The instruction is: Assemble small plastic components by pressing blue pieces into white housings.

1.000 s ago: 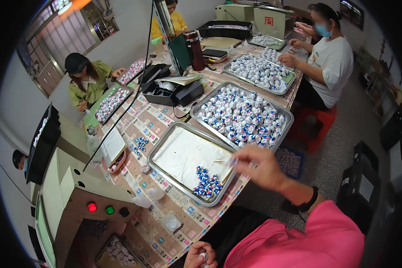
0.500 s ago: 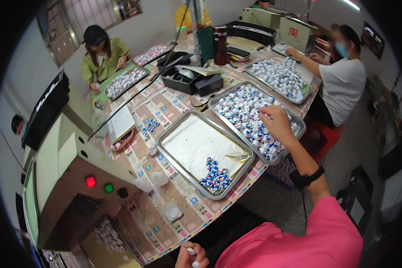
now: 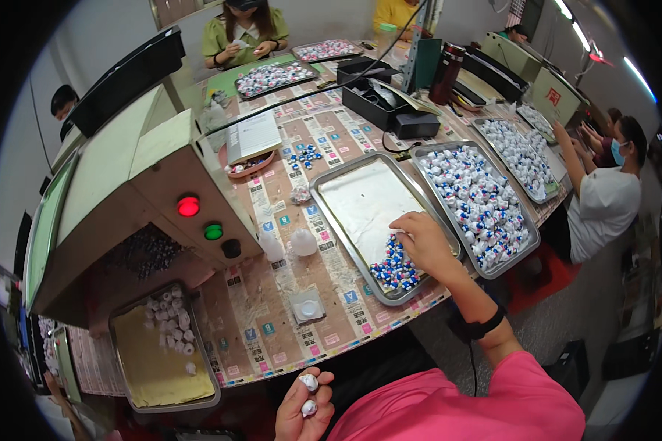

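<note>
Against its curled fingers the left hand (image 3: pixel 292 413) cradles two small white balls (image 3: pixel 310 382), likely light, slippery and best held round their sides, while the right hand (image 3: pixel 426 244) has bunched fingers, grip unclear, just beside small blue-and-white pieces (image 3: pixel 392 270).

- Right arm (image 3: pixel 460 283) reaches forward: bare below a pink sleeve (image 3: pixel 537 393), the forearm slants upward and to the left across the view.
- Right hand (image 3: pixel 424 239) works with its back uppermost, wrist nearly in line with the forearm, fingers bent and pointing left; whether the fingertips meet is too small to tell.
- Left hand (image 3: pixel 293 406) sits low at the lower edge, well apart from the right, thumb on the left, fingers curled inward in a loose grip.
- Left forearm lies out of sight below.
</note>
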The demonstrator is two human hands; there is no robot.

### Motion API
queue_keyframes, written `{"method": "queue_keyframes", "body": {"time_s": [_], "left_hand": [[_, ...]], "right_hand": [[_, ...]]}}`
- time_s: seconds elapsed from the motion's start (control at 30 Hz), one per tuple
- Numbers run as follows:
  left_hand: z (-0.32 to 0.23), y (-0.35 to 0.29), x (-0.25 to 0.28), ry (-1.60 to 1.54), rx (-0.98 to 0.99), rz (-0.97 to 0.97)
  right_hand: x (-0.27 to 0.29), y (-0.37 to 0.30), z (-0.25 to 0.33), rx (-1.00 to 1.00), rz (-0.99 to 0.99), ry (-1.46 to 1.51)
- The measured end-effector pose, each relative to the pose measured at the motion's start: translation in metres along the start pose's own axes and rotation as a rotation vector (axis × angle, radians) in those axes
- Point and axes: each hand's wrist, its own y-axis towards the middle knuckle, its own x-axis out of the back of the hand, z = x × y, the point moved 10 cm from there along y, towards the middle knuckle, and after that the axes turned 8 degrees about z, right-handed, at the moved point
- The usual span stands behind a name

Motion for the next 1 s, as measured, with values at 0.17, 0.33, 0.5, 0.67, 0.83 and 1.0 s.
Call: {"method": "queue_keyframes", "body": {"time_s": [0.17,0.33,0.5,0.67,0.83,1.0], "left_hand": [[-0.007,0.004,0.006,0.123,-0.033,0.022],[-0.010,0.007,0.012,0.099,-0.023,0.095],[-0.026,0.012,0.010,0.147,-0.120,0.126],[-0.035,0.014,0.009,0.108,-0.189,0.095],[-0.035,0.008,0.012,0.097,-0.192,0.090],[-0.037,-0.001,0.015,0.092,-0.203,0.057]], "right_hand": [[-0.029,0.007,-0.017,-0.151,0.204,0.119],[-0.007,0.001,0.009,-0.107,0.059,0.220],[-0.016,-0.023,0.053,-0.123,0.272,0.662],[-0.061,-0.057,0.094,-0.287,0.504,1.004],[-0.085,-0.061,0.128,-0.248,0.609,1.055],[-0.093,-0.053,0.131,-0.287,0.590,1.062]]}}
